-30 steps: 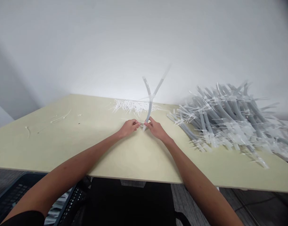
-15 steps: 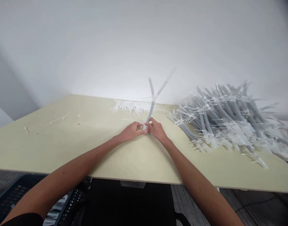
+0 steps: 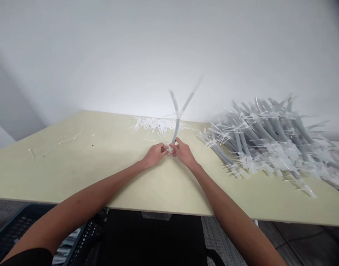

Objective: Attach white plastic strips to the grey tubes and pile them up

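A Y-shaped piece of clear grey tubing (image 3: 177, 127) stands nearly upright over the middle of the table, its two branches pointing up. My right hand (image 3: 183, 152) is closed around its lower end, thumb and fingers pinching near a whitish fitting. Close against it on the left, my left hand (image 3: 157, 153) is pinched at that same lower end. What its fingertips grip is too small to make out; a thin cable tie may be there. Behind the tubing lies a heap of white cable ties (image 3: 152, 125).
A large pile of similar tube assemblies (image 3: 269, 129) covers the right of the table (image 3: 125, 184). A few loose cable ties (image 3: 75, 137) lie at the left. Below the front edge, a dark blue basket (image 3: 22, 218) stands on the floor. A wall rises behind.
The tubing's top has swung slightly left and its branches still blur. My left hand's fingers have drawn closer together at the lower end; my right hand stays almost in place.
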`<state>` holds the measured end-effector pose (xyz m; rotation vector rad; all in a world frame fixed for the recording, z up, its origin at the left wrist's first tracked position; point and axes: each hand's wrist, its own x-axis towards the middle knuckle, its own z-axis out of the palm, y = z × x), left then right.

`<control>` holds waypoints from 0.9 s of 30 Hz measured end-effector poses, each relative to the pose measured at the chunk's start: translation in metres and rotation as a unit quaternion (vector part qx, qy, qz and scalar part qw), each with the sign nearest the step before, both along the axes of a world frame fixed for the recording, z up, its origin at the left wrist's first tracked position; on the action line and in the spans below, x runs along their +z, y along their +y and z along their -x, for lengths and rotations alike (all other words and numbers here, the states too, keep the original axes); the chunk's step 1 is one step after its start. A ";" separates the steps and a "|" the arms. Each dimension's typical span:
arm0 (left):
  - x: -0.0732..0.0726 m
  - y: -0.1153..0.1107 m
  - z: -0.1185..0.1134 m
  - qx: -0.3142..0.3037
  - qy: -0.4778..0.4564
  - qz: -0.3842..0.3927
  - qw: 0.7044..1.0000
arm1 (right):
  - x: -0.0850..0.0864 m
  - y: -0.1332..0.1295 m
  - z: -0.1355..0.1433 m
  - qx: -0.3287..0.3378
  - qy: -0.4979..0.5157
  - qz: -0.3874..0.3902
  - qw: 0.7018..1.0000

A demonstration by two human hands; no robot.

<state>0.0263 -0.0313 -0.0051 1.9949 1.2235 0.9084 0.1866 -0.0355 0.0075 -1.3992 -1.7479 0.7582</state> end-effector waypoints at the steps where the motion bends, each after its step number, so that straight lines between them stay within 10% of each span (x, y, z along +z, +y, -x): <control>1: -0.001 0.001 0.000 0.002 0.006 -0.006 1.000 | 0.000 0.000 0.000 0.000 -0.003 0.001 1.000; 27: -0.004 0.014 0.003 0.030 -0.107 0.051 0.992 | -0.006 0.005 0.001 0.026 0.066 0.015 0.997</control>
